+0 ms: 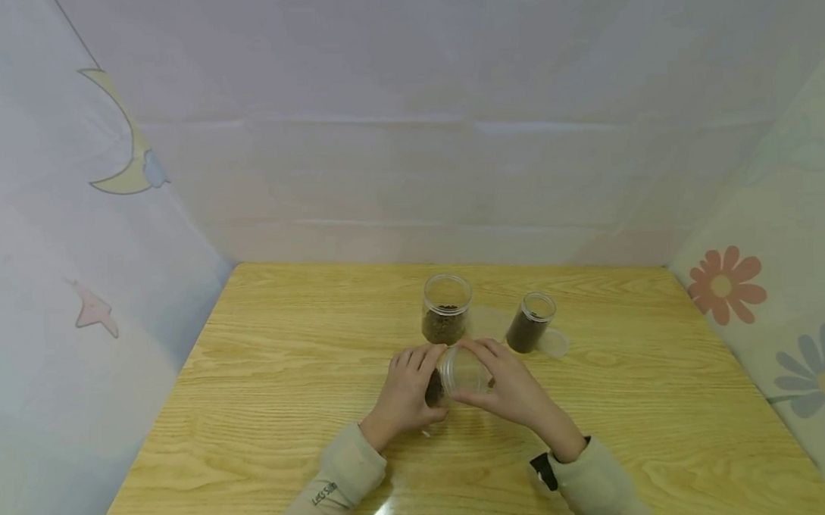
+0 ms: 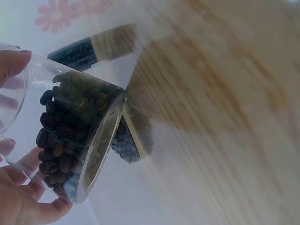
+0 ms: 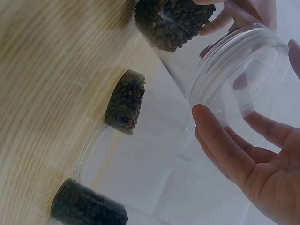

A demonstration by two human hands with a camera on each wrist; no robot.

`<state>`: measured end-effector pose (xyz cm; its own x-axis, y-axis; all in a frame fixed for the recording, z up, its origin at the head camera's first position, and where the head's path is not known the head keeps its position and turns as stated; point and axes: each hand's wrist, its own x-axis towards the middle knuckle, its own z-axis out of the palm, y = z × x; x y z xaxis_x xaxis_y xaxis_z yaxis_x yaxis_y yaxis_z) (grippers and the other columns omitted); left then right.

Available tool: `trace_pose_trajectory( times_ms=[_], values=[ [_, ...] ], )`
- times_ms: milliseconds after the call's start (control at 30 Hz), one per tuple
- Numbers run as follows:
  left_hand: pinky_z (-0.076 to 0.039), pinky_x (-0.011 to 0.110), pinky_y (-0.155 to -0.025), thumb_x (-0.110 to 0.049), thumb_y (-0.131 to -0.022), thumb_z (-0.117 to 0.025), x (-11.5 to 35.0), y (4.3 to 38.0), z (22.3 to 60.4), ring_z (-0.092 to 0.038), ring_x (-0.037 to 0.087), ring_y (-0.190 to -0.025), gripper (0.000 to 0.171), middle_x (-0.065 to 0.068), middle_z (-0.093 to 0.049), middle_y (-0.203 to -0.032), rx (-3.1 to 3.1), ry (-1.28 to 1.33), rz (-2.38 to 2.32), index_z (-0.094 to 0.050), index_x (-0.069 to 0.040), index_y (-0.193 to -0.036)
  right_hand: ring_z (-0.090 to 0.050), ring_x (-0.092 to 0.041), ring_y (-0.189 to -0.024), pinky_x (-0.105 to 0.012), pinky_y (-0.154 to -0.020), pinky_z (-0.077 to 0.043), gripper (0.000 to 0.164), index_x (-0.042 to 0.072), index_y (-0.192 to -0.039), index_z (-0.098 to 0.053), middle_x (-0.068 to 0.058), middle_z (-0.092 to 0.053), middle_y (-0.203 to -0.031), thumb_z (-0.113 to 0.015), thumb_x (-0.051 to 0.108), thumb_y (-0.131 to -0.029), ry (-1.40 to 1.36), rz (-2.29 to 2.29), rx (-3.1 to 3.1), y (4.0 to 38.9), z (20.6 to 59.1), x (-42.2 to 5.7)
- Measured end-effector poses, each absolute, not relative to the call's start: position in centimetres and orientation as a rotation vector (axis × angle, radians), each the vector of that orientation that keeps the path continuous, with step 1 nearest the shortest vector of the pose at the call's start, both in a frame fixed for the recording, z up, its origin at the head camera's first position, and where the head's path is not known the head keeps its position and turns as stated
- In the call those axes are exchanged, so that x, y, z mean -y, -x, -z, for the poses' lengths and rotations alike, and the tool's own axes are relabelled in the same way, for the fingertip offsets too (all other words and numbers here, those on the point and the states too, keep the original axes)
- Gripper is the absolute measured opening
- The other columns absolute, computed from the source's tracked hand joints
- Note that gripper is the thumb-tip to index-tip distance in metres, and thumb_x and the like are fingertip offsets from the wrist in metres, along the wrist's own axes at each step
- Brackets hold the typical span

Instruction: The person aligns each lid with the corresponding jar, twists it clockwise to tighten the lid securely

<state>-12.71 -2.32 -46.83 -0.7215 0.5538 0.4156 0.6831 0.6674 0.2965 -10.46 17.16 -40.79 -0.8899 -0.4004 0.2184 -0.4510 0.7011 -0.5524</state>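
Observation:
My left hand (image 1: 406, 390) grips a clear jar (image 2: 77, 136) partly filled with dark brown coffee beans (image 2: 58, 150). That jar is tipped, its mouth side toward the right hand. Thumb and fingers of my right hand (image 1: 515, 386) curl round a clear round piece (image 1: 466, 373) with a ringed rim (image 3: 229, 56), against the jar's mouth end. I cannot tell whether this piece is a lid or the jar's own upper part. Just beyond the hands stands a wide uncovered jar (image 1: 446, 324) of dark beans.
A narrower jar (image 1: 526, 331) of dark beans stands to the right, without a cover. Beside it a clear disc-shaped lid (image 1: 555, 343) lies on the wooden table (image 1: 286, 345). Printed cloth (image 1: 382, 167) hangs behind the table and along both sides.

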Motion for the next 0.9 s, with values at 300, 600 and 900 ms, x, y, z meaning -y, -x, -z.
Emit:
trace_pose_trajectory(
  times_ms=[300, 600, 900],
  values=[
    [-0.039, 0.045, -0.091, -0.033, -0.052, -0.088, 2.3, 12.7, 46.7, -0.045, 0.026, -0.108, 0.1, 0.009, -0.047, -0.123, 2.593, 0.992, 0.641, -0.034, -0.01, -0.133, -0.058, -0.032, -0.091, -0.041, -0.067, -0.051, 0.071, 0.004, -0.129, -0.048, -0.017, -0.054, -0.116, -0.074, 0.04, -0.074, -0.551, -0.968, 2.859, 10.2, 40.7, -16.6],
    [-0.039, 0.045, -0.09, -0.034, -0.051, -0.088, 2.2, 12.7, 46.8, -0.046, 0.026, -0.108, 0.1, 0.008, -0.048, -0.123, 2.574, 0.994, 0.621, -0.035, -0.01, -0.133, -0.05, -0.04, -0.108, -0.053, -0.081, -0.046, 0.084, 0.005, -0.137, -0.038, -0.021, -0.044, -0.129, -0.076, 0.041, -0.071, -0.633, -0.939, 2.874, 10.1, 40.5, -17.1],
    [-0.039, 0.045, -0.091, -0.035, -0.053, -0.087, 2.3, 12.7, 46.7, -0.045, 0.026, -0.108, 0.1, 0.009, -0.047, -0.123, 2.587, 0.991, 0.615, -0.034, -0.01, -0.134, -0.034, -0.04, -0.123, -0.055, -0.088, -0.041, 0.088, 0.01, -0.137, -0.038, -0.021, -0.033, -0.139, -0.083, 0.026, -0.064, -1.016, -0.897, 2.766, 10.4, 40.7, -18.1]
  ],
)
